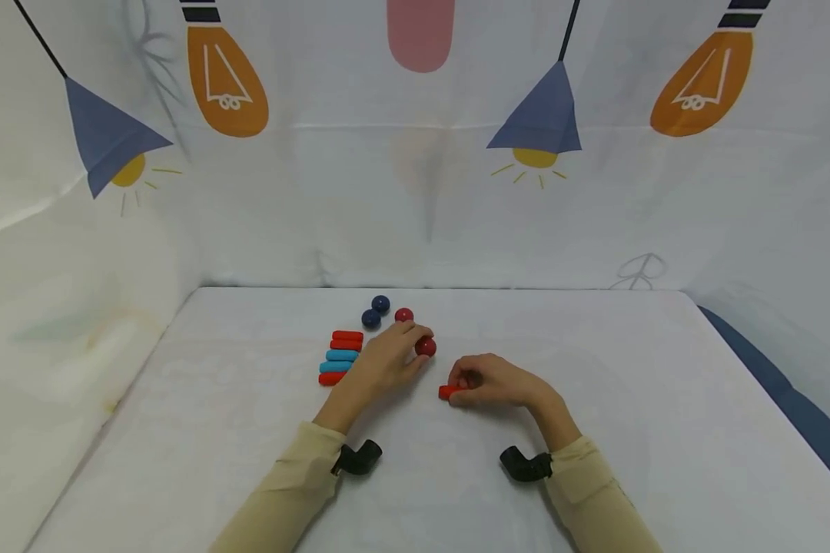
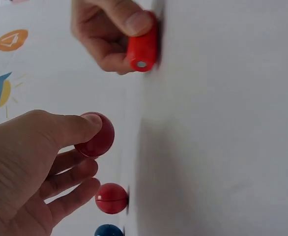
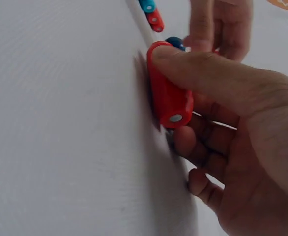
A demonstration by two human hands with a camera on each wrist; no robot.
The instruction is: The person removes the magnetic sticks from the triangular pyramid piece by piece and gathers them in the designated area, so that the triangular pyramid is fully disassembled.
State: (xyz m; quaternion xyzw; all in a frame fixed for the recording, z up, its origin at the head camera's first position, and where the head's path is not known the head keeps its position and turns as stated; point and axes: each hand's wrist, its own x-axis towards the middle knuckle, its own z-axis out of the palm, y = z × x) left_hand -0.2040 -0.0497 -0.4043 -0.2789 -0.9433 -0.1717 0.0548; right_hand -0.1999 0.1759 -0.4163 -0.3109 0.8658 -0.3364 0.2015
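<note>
My left hand (image 1: 387, 359) pinches a glossy red ball (image 2: 103, 138) between thumb and fingers, just above the white table. To its right, my right hand (image 1: 505, 382) grips a short red magnetic rod (image 3: 172, 101) low over the table. A pale metal disc shows in the rod's end in both wrist views. Beyond the left hand lies another red ball (image 1: 404, 314), with two dark blue balls (image 1: 380, 304) farther left. Left of that hand, red rods (image 1: 347, 336) and light blue rods (image 1: 336, 367) lie in a column; the left hand and wrist partly cover the nearer ones.
The white table (image 1: 664, 399) reaches to a white cloth backdrop (image 1: 360, 207) printed with lamps and bulbs. A dark blue strip (image 1: 768, 361) runs past the table's right edge. Black curved pieces (image 1: 526, 465) sit on both wrists beside the sleeves.
</note>
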